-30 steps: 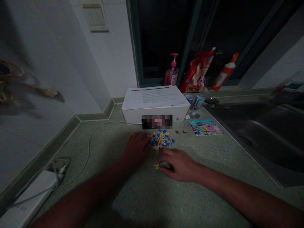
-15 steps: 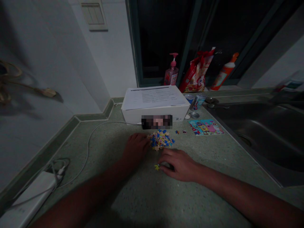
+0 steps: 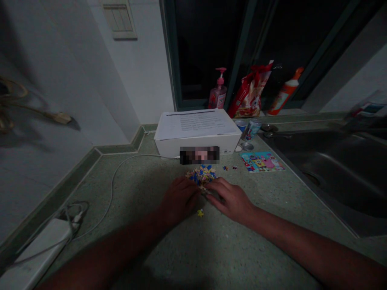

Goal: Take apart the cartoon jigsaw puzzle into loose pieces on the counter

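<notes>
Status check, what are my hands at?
Left hand, right hand: fingers at either side of the pile of jigsaw pieces. Loose yellow piece on the counter just below them.

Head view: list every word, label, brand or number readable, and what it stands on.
No text is readable.
Printed sheet on white box: too small.
Pink pump bottle label: too small.
Red printed bag: too blurred.
Drink can: too small.
Cartoon card: too small.

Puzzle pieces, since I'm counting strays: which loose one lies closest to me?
The yellow piece below your left hand and right hand, alone; other strays lie beyond the pile.
</notes>
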Tool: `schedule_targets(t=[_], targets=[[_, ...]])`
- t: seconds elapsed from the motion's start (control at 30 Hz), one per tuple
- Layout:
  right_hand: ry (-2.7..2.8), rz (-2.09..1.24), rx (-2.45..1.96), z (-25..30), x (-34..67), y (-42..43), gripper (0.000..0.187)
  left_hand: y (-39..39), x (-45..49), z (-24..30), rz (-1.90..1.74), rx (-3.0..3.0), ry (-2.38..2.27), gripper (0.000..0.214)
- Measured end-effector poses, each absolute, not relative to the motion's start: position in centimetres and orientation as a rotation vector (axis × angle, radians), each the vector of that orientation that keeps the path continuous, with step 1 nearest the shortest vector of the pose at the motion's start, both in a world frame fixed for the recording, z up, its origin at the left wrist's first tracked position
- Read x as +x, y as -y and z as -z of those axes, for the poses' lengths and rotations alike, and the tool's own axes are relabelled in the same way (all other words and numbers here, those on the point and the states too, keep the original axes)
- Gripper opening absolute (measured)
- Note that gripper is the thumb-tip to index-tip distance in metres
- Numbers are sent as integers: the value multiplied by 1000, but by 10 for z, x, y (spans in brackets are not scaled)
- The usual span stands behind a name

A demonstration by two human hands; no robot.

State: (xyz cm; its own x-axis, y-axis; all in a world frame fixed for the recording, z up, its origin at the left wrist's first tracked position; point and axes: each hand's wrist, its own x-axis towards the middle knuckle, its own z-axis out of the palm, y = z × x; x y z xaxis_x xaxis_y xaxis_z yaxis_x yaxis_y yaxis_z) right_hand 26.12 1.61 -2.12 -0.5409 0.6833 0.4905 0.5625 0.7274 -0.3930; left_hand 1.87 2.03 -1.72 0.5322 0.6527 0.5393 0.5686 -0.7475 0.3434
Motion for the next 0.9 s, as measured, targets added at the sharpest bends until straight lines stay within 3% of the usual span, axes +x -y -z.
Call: schedule_targets(t=[0.47,0.9], targets=[[2357,-5,-744,22,263,-17,19,-19,19,15,-963,2550,-972,23],[2050,-316,-913,24,263,-26,18,-23,15,17,-986,2493,-1187,17]])
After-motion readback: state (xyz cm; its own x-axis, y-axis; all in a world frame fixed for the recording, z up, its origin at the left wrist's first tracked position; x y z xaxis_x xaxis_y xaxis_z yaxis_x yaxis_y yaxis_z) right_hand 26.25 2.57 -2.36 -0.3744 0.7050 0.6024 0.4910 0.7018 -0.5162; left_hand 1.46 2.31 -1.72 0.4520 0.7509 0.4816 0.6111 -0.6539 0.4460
